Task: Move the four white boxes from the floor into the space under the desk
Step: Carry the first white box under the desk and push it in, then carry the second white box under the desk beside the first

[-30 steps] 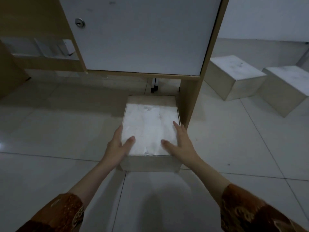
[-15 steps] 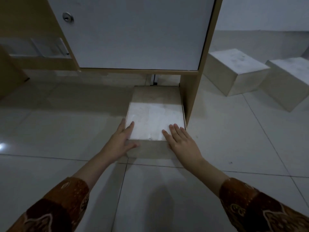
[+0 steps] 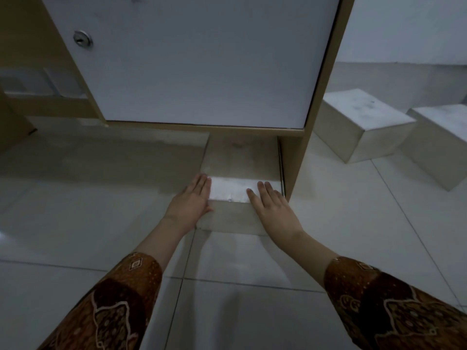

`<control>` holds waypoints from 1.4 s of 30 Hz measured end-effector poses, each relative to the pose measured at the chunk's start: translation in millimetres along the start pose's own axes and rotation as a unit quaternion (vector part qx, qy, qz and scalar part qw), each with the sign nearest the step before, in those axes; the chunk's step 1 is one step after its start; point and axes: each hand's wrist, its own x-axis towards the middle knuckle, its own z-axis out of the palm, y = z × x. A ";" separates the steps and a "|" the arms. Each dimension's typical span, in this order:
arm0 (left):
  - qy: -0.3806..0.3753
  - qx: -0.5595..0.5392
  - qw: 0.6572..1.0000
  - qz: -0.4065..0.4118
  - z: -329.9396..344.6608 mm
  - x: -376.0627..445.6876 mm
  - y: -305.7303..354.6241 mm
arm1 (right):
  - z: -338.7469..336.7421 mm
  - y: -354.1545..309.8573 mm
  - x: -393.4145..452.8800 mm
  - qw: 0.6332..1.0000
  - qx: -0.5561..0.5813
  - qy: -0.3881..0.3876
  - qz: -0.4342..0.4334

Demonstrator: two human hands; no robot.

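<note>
White box (image 3: 242, 170) sits half under the counter (image 3: 197, 61); left hand (image 3: 190, 200) and right hand (image 3: 271, 207) press flat, grip open, holding nothing; it could jam against the counter's side panel (image 3: 294, 162)

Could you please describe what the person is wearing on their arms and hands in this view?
Both hands, the left hand and the right hand, are bare: no gloves, and no rings or watch can be seen. Each forearm is uncovered up to a loose sleeve, the left sleeve and the right sleeve, in dark brown and orange fabric with an ornate batik-like pattern of pale outlines and small dots.
</note>
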 end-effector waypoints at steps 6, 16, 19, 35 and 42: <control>0.004 0.030 0.999 -0.040 -2.2 13.2 5.8 | 3.8 4.3 15.4 0.999 -0.024 0.010 0.027; 0.005 -0.103 0.992 -0.068 -14.6 -35.7 57.9 | -29.1 8.3 -32.0 0.996 0.076 -0.025 -0.037; 0.014 -0.135 0.991 0.005 -37.5 -60.0 94.4 | -44.4 30.6 -67.7 0.991 0.124 -0.014 -0.046; 0.144 -0.447 0.883 0.000 -140.0 47.8 308.3 | -112.3 311.2 -103.7 0.923 0.297 0.037 0.241; 0.153 -0.532 0.825 -0.114 -126.0 163.8 357.1 | -65.3 433.1 -63.3 0.842 0.434 0.037 0.317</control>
